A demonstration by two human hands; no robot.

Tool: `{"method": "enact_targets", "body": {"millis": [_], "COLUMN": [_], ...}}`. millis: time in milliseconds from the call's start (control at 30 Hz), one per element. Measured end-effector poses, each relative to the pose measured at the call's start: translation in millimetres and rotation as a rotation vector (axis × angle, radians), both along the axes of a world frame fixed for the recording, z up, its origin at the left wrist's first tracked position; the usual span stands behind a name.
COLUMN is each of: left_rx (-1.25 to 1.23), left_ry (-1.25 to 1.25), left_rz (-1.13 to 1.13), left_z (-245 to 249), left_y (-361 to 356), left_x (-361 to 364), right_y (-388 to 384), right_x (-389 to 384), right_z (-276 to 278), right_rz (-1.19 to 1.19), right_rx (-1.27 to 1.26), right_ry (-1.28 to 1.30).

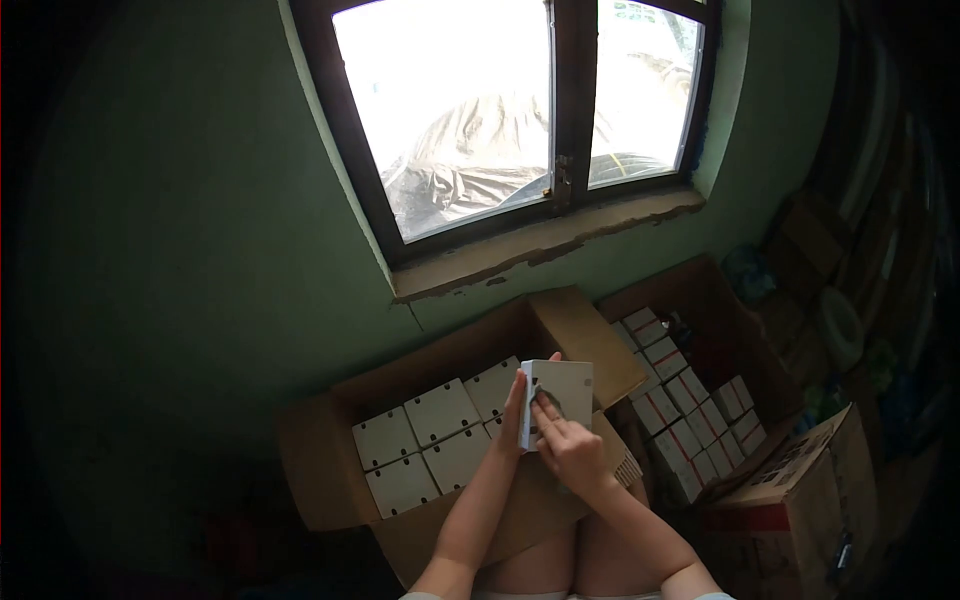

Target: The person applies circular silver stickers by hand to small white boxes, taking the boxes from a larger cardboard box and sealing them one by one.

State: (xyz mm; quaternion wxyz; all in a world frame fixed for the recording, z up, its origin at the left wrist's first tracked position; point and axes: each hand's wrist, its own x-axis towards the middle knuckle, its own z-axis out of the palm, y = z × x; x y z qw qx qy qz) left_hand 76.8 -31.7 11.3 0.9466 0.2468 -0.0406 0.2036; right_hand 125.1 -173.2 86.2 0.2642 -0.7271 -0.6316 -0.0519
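Note:
My left hand supports a small white box from its left side and from behind, with a fingertip showing over the top edge. The box is tilted up towards me and has a dark picture on its front face. My right hand is closed at the lower left of that face, its fingers pressed against the front near the left edge. What lies under those fingertips is hidden. Just behind the hands, an open cardboard carton holds several similar white boxes in rows.
A second open carton at the right holds stacked white boxes with red lines. Nearer stands another cardboard box. The green wall and a framed window are ahead. Dim clutter fills the far right.

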Motion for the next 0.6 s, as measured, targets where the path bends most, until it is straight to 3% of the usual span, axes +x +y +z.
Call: {"method": "enact_targets", "body": {"millis": [200,300,467,533,600], "left_rx": [0.059,-0.065,-0.015,-0.084,-0.122], "left_ry": [0.069,0.027,0.017,-0.012,0.000], "left_rz": [-0.018,0.100,0.212,0.190,0.197], "left_z": [-9.4,-1.2,1.5,-7.6,-20.1], "left_y": [0.5,1.4,7.1,7.8,14.0], "left_x": [6.4,3.9,1.6,3.5,6.0], "right_y": [20.1,5.9,-13.0,-5.2,-3.2], "right_x": [15.2,-3.6,-1.4,1.6,-10.7], "right_z": [-1.1,-7.3,-12.5,-11.7,-20.7], "right_rz": [-0.107,-0.005,0.076,-0.088,-0.084], "right_rx": [0.156,0.043,-0.043,0.001,0.020], "right_ry": [-0.036,-0.059,0.088,0.098,0.105]}}
